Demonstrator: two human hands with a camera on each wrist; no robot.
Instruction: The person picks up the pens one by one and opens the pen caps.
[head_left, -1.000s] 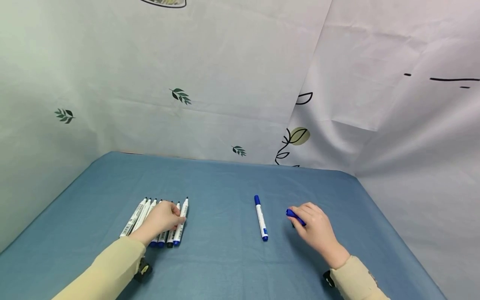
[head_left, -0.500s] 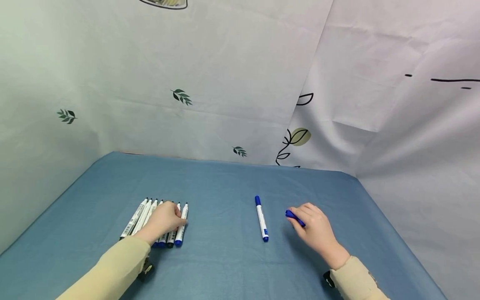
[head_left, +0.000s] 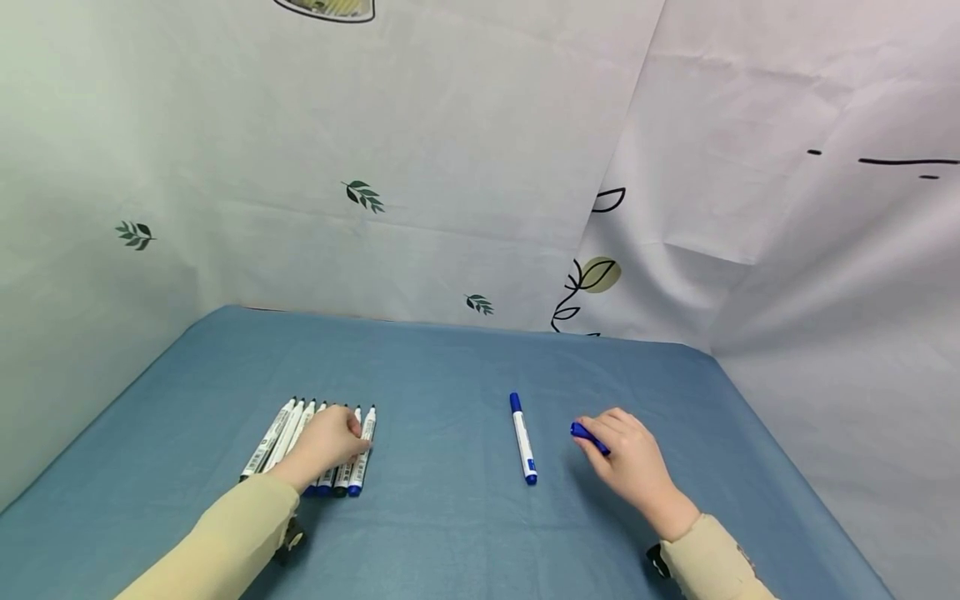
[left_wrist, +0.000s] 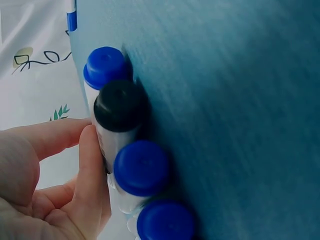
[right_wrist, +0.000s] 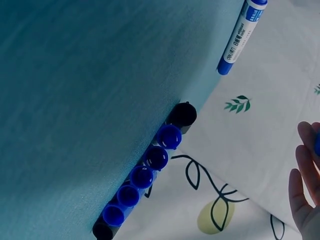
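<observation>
A row of white uncapped whiteboard markers (head_left: pixel 267 440) lies at the left, dark tips pointing away. My left hand (head_left: pixel 327 442) reaches over the row and pinches the rightmost marker (head_left: pixel 358 473), which has a blue end. In the left wrist view, thumb and forefinger meet beside that marker and the black-ended marker (left_wrist: pixel 120 105). Over the right side of the table, my right hand (head_left: pixel 628 454) holds a blue marker cap (head_left: pixel 588 437) between thumb and fingers. The right wrist view shows only part of this hand, at its right edge.
One capped blue marker (head_left: pixel 523 440) lies alone between the hands. Several blue and black caps (right_wrist: pixel 142 177) form a line, seen in the right wrist view. A blue cloth (head_left: pixel 442 542) covers the table; a patterned white curtain (head_left: pixel 420 250) hangs behind it.
The rightmost marker has slid slightly towards me and come in closer to its neighbour, with my left hand on it. My right hand has stayed nearly still with the cap.
</observation>
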